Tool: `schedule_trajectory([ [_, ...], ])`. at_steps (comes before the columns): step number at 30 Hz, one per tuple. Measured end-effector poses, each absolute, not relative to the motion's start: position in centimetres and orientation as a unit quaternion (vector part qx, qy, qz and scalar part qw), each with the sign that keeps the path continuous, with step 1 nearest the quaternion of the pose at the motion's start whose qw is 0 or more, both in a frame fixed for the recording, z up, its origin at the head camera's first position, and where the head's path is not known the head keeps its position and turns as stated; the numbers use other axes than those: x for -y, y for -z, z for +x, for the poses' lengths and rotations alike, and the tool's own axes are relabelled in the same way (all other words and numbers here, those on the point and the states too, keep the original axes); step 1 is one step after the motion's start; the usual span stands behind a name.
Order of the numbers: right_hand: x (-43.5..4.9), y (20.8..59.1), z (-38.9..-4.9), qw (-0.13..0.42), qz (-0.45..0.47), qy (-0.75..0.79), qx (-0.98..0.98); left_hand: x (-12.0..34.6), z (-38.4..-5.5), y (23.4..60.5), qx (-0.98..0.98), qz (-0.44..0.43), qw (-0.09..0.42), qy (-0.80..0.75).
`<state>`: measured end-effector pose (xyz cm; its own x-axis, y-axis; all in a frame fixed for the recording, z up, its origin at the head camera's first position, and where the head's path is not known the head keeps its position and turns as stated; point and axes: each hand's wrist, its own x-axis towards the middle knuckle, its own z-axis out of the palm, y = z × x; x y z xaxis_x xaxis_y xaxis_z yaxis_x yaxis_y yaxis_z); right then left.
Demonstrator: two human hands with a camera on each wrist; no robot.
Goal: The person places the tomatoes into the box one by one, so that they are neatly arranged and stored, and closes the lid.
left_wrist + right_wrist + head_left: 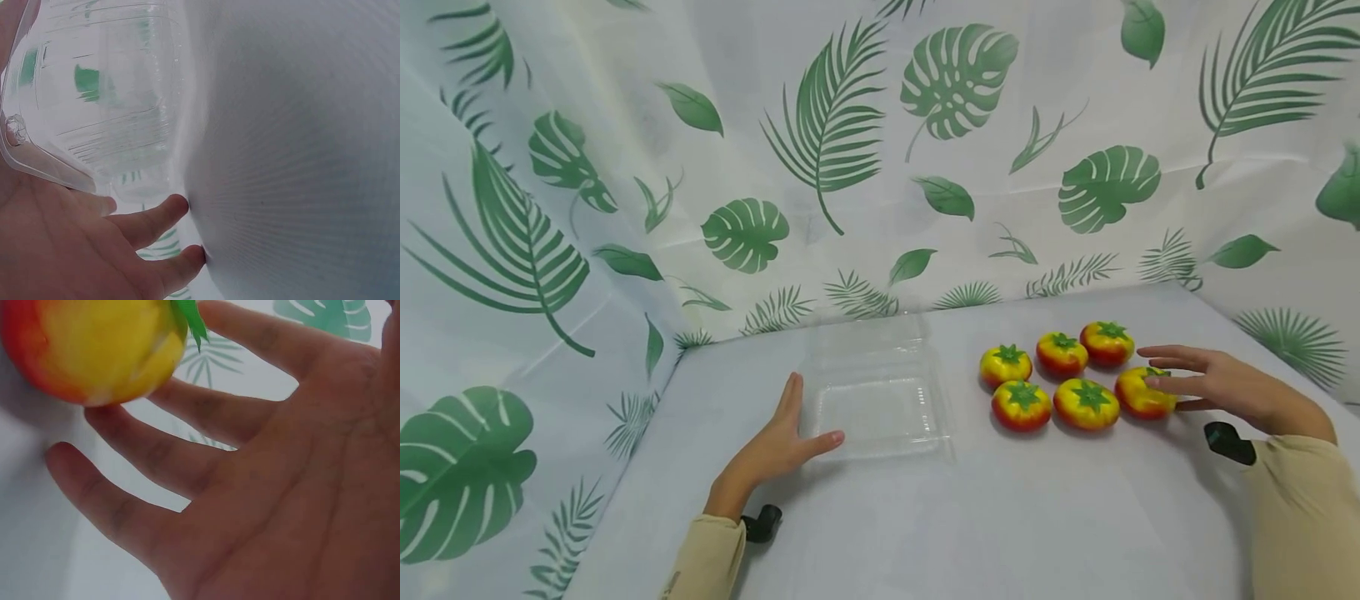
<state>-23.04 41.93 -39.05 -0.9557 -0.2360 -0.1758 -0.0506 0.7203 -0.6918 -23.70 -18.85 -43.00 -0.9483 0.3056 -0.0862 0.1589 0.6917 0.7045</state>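
Note:
A clear plastic clamshell box (872,417) stands with its lid (868,342) raised behind it. At its left side is my left hand (775,446), thumb apart from the other fingers; in the left wrist view, two fingertips meet the white surface beside the box (112,94). My right hand (1232,387) is around the right end of the fruit group. Its fingers are loosely spread at a yellow-and-red artificial fruit (1142,393) with a green leafy top, like a persimmon or tomato. In the right wrist view, fingertips lie against or just behind this fruit (100,347).
Several matching fruits sit in two rows right of the box, including a front one (1086,404) and a back one (1062,354). A white cloth (1000,517) covers the table. Leaf-printed curtains (850,167) close off the back and sides.

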Motion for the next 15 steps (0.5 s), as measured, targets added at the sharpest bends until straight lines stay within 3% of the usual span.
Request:
schedule_trajectory([
  [15,-42.90,39.45,-22.99,0.147,-0.050,0.365,-0.918,18.83,-23.79,43.02,-0.914,0.125,0.098,-0.373],
])
